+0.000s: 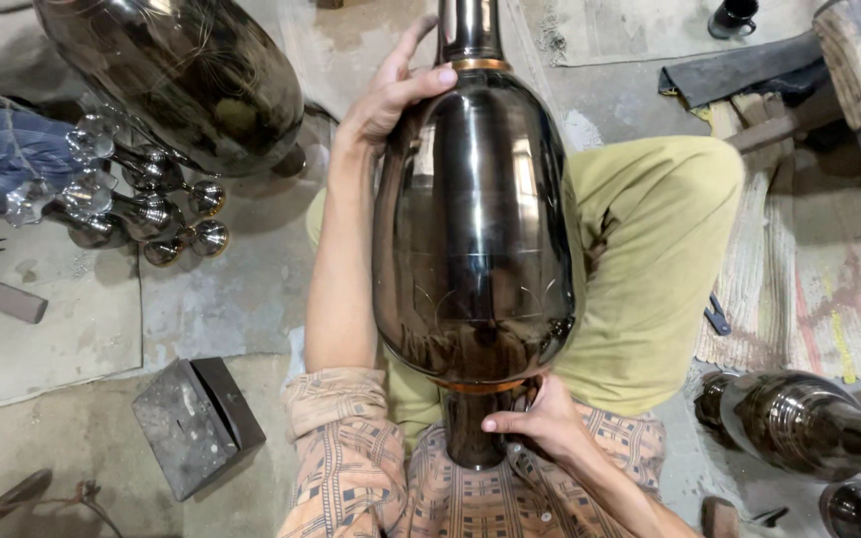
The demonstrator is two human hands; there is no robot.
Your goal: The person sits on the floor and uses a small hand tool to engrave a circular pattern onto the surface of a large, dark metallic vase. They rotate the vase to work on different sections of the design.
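A large dark polished metal vase lies across the lap, centre frame; left hand clasps its shoulder, right hand grips its base, steadying it for turning.

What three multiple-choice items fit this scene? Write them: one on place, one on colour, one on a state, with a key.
1. Where does the large vase lie?
A. across the person's lap
B. on a shelf
C. inside a crate

2. What colour are the person's trousers?
A. black
B. yellow-green
C. red

3. How is the vase held?
A. by no hand
B. by one hand only
C. by both hands

Key: 1 A, it rests over the legs. 2 B, the cloth is yellow-green. 3 C, the left hand grips the far shoulder and the right hand the near neck.
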